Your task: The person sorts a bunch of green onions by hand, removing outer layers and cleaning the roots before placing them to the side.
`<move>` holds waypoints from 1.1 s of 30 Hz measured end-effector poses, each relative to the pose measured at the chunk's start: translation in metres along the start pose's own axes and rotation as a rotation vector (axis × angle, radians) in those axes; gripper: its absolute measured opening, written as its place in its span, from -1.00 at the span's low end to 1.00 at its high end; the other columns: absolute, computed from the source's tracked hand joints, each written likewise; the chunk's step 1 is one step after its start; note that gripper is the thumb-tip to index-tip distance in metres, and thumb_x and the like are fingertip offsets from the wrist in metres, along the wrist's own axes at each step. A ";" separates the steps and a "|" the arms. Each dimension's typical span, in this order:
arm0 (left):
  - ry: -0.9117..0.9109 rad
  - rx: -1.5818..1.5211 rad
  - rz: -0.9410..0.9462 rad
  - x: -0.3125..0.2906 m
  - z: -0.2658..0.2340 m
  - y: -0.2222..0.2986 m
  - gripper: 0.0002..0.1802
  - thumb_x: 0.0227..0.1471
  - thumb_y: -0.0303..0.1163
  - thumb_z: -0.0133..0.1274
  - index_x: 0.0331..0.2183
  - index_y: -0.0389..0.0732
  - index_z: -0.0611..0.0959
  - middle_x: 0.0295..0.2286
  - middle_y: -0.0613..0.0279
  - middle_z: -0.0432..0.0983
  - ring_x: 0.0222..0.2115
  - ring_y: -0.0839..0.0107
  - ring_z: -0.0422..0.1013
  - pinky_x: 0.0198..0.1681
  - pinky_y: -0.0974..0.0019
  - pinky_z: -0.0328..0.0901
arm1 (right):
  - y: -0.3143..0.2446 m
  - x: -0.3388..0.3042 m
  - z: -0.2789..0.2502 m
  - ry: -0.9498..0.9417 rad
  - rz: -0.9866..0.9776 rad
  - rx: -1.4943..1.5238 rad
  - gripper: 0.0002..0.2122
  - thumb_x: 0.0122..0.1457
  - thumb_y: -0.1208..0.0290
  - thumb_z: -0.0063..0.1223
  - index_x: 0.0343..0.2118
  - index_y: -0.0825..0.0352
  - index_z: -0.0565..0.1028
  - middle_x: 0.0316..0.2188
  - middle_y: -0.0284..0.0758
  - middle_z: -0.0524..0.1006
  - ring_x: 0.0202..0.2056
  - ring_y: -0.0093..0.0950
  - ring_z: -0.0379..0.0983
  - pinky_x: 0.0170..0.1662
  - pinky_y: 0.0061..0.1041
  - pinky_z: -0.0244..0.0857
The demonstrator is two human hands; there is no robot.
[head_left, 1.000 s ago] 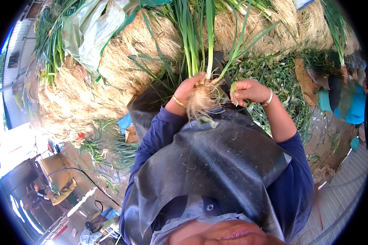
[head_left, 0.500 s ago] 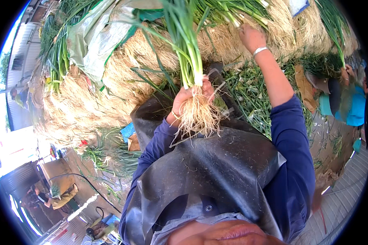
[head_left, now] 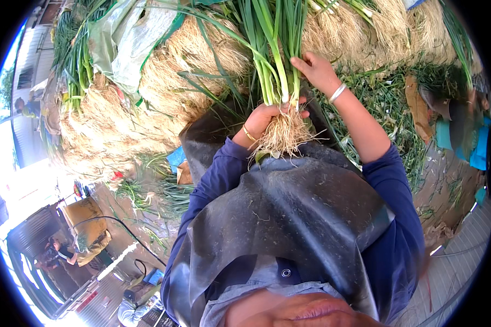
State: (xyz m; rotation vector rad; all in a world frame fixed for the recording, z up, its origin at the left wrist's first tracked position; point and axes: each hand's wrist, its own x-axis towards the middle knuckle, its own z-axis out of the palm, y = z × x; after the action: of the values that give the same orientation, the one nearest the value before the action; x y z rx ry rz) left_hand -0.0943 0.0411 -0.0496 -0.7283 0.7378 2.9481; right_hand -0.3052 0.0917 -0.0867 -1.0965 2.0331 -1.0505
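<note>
A bunch of green onions [head_left: 271, 62] stands upright over my lap, its leaves pointing away from me and its pale, stringy roots [head_left: 283, 133] hanging toward me. My left hand [head_left: 259, 120] is closed around the white stalk bases, just above the roots. At the right side of the bunch, my right hand [head_left: 320, 73] grips green onion stalks partway up, its thumb and forefinger against them. Its other fingers are partly hidden. A black apron [head_left: 294, 201] covers my lap below the bunch.
A long pile of green onions, roots [head_left: 103, 133] facing me, spans the far side. A pale sheet [head_left: 117, 43] lies over its left part. Loose leaves [head_left: 360, 120] litter the ground at right, near another person's blue clothing [head_left: 479, 144]. More people are at lower left.
My right hand has come back from the far pile to the bunch and now grips stalks at its right side. My left hand and the bunch have shifted slightly right.
</note>
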 end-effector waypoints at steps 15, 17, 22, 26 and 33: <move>0.120 0.104 -0.019 -0.006 0.001 0.000 -0.58 0.12 -0.33 -0.12 -0.04 -0.41 0.42 -0.22 0.08 0.51 -0.30 0.38 0.48 -0.30 0.36 0.43 | -0.010 -0.051 0.010 0.151 -0.151 0.055 -0.77 0.24 0.25 -0.11 -0.44 0.32 0.35 -0.64 -0.45 0.38 -0.57 -0.67 0.31 -0.53 -0.65 0.18; 0.153 0.090 0.050 -0.007 -0.002 -0.001 -0.59 0.12 -0.34 -0.12 -0.05 -0.40 0.43 -0.22 0.09 0.50 -0.30 0.38 0.48 -0.31 0.36 0.43 | -0.018 -0.039 0.004 0.139 -0.261 -0.243 -0.78 0.24 0.27 -0.11 -0.44 0.31 0.34 -0.64 -0.44 0.38 -0.57 -0.65 0.31 -0.54 -0.64 0.18; 0.159 -0.189 0.179 -0.011 -0.010 0.000 -0.60 0.09 -0.34 -0.08 -0.09 -0.41 0.44 -0.28 0.00 0.51 -0.40 0.35 0.48 -0.39 0.41 0.42 | -0.010 -0.087 -0.010 -0.202 -0.009 1.140 -0.82 0.27 0.33 -0.21 -0.39 0.30 0.37 -0.62 -0.40 0.39 -0.58 -0.63 0.30 -0.53 -0.66 0.20; -0.267 -0.491 0.007 -0.013 -0.005 -0.003 -0.43 0.17 -0.17 -0.18 0.06 -0.42 0.26 -0.10 -0.23 0.36 -0.21 0.12 0.46 -0.39 0.17 0.52 | -0.002 -0.072 -0.002 -0.140 0.350 1.305 -0.81 0.24 0.38 -0.15 -0.16 0.34 0.39 -0.44 -0.32 0.51 -0.52 -0.61 0.37 -0.45 -0.69 0.30; -0.128 -0.291 -0.013 -0.016 0.012 -0.003 -0.40 0.16 -0.11 -0.19 0.11 -0.30 0.23 0.03 -0.22 0.24 -0.06 -0.03 0.35 -0.05 0.08 0.34 | -0.002 -0.014 0.009 -0.383 0.158 1.442 -0.81 0.17 0.35 0.04 -0.26 0.35 0.37 -0.65 -0.50 0.37 -0.64 -0.74 0.25 -0.55 -0.78 0.21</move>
State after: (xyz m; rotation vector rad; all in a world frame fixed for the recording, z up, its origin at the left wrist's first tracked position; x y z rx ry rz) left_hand -0.0851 0.0510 -0.0348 -0.5436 0.2969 3.0894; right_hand -0.2904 0.0995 -0.0881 -0.2748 0.6326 -1.5844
